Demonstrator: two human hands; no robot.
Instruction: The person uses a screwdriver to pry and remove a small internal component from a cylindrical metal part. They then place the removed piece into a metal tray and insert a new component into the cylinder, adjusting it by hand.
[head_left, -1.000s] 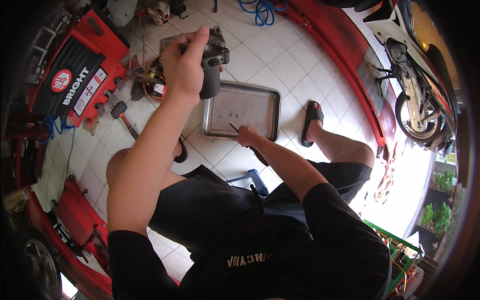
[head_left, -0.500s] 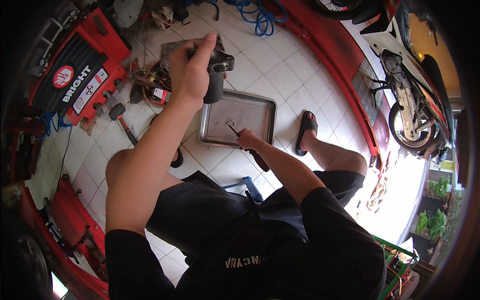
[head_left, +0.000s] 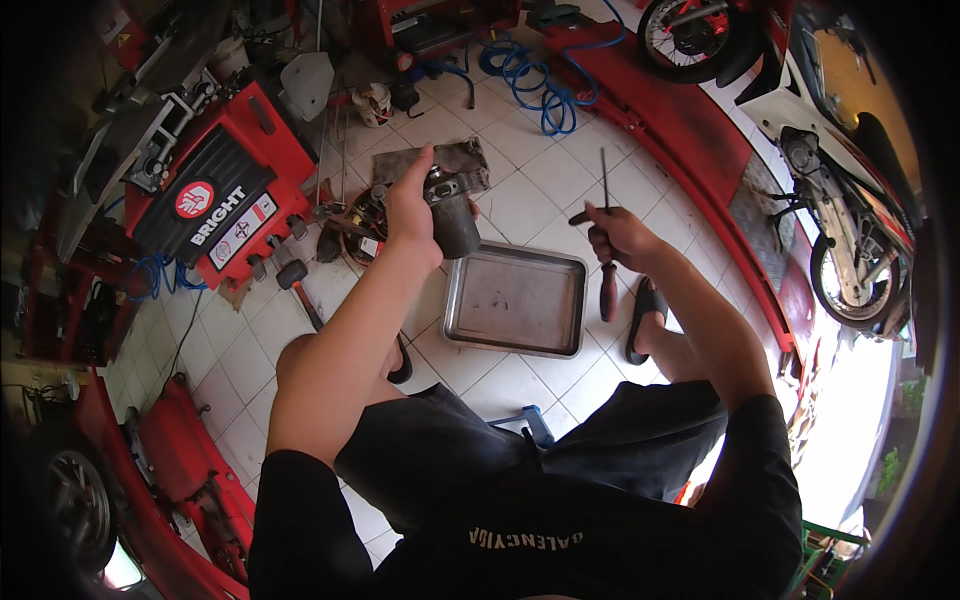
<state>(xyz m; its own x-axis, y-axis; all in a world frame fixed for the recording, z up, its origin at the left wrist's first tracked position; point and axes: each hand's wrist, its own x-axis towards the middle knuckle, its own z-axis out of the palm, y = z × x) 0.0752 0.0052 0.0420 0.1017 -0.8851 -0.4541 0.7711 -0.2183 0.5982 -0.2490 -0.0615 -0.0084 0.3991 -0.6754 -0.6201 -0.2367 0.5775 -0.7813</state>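
Observation:
My left hand is raised and grips a dark, greasy cylindrical engine part held above the floor. My right hand holds a screwdriver upright, its thin shaft pointing away from me and its dark red handle hanging below the fist. The two hands are apart, with the screwdriver to the right of the part. Beneath and between them lies a flat metal tray on the white tiled floor.
A red machine stands at the left with loose tools and parts beside it. A hammer lies near my left knee. A blue hose coils at the back. A motorcycle stands on a red ramp at right.
My right hand lifted off the tray and rose to the right, now holding the screwdriver upright. My left hand kept the engine part raised.

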